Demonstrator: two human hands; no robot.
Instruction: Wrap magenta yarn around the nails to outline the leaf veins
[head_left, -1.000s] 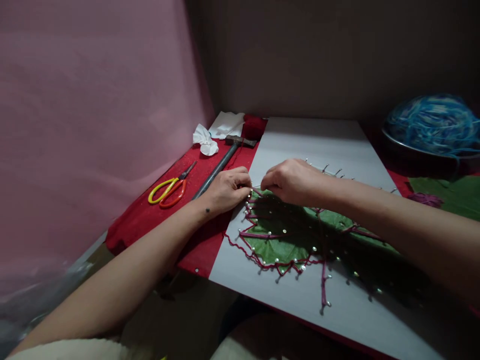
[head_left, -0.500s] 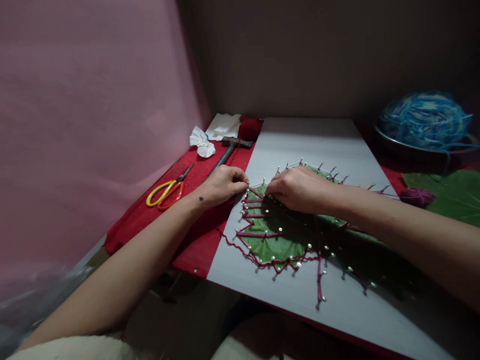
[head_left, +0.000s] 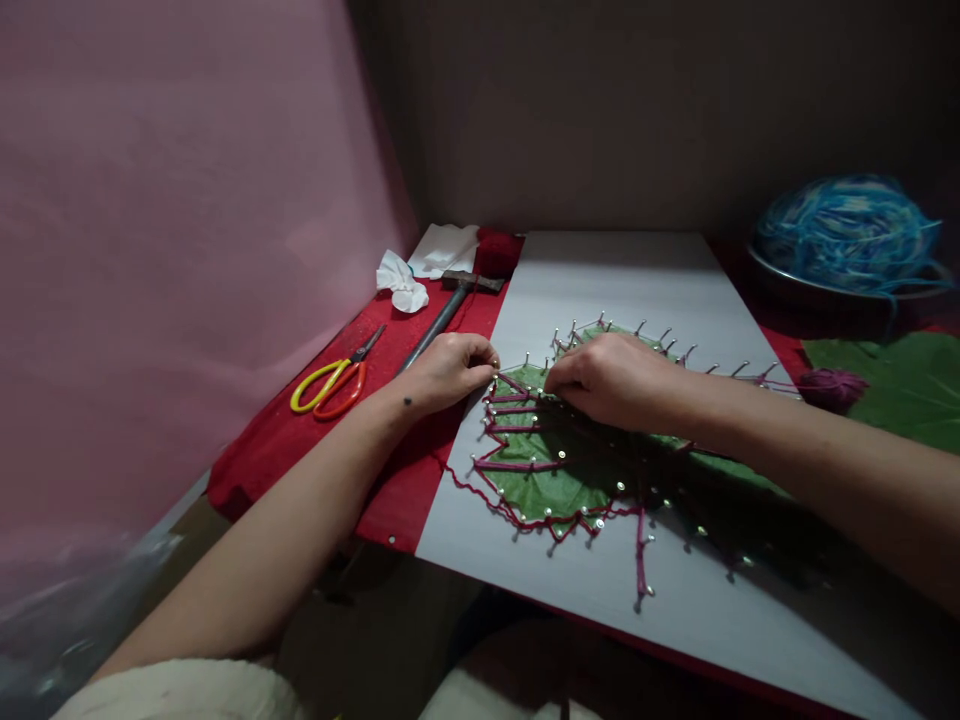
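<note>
A white board [head_left: 615,265] carries green leaves [head_left: 529,490] ringed by several upright nails [head_left: 641,328], with purple yarn [head_left: 521,466] strung between them. At the leaf's upper left edge, the thumb and index finger of my left hand [head_left: 456,368] pinch around a nail with yarn at it. My right hand [head_left: 611,375] is closed over the leaf, its fingertips pinching what looks like the purple yarn; the grip is mostly hidden. Wavy dark red yarn [head_left: 480,497] follows the leaf's lower edge. A ball of purple yarn [head_left: 832,388] lies beyond my right forearm.
On the red cloth [head_left: 259,465] to the left lie scissors [head_left: 337,380] with yellow and orange handles, a hammer [head_left: 450,310], crumpled tissue [head_left: 401,282] and a red yarn ball [head_left: 499,252]. Blue yarn [head_left: 847,235] fills a metal bowl [head_left: 817,292]; another leaf [head_left: 900,385] sits nearby.
My right hand has moved slightly to the right, away from my left hand. My left hand keeps its pinch at the same nail. The view has shifted a little.
</note>
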